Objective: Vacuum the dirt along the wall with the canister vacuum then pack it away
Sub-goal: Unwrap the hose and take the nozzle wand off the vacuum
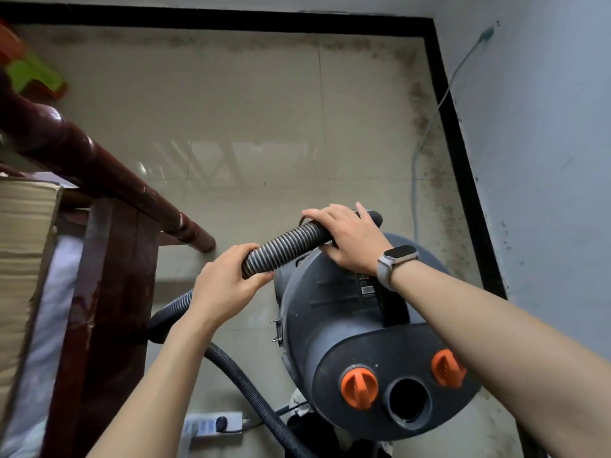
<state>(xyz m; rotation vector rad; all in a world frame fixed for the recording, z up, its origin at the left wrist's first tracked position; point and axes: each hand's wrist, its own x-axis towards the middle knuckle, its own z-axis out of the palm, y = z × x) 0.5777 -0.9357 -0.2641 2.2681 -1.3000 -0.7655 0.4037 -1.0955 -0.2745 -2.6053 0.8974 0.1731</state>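
At centre frame, a ribbed hose runs on a slant from lower left to upper right over the top of a grey canister vacuum at lower right. The left hand grips its lower stretch; the right hand grips its dark cuff, nearer the dirt along the right-hand wall. A dark wooden furniture leg crowds the left, and a pale cord trails through the dirt.

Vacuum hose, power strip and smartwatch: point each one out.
vacuum hose [291, 241]: head view, ribbed stretch between the two hands.
power strip [211, 424]: head view, white casing on the floor.
smartwatch [401, 253]: head view, dark screen on the right wrist.
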